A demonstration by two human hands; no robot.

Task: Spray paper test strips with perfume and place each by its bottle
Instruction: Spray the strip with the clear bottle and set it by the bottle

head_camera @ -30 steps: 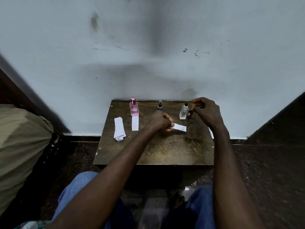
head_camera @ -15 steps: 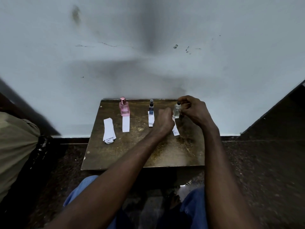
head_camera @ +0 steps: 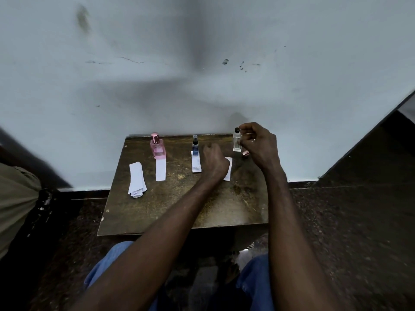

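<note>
Strip (head_camera: pixel 228 168) of white paper sits pinched in the curled left fingers (head_camera: pixel 211 150), its long axis pointing away toward the clear bottle (head_camera: pixel 236 141), which the right fingers (head_camera: pixel 247 142) grip just beyond it. Both are at the far right of the counter (head_camera: pixel 179 209).
</note>
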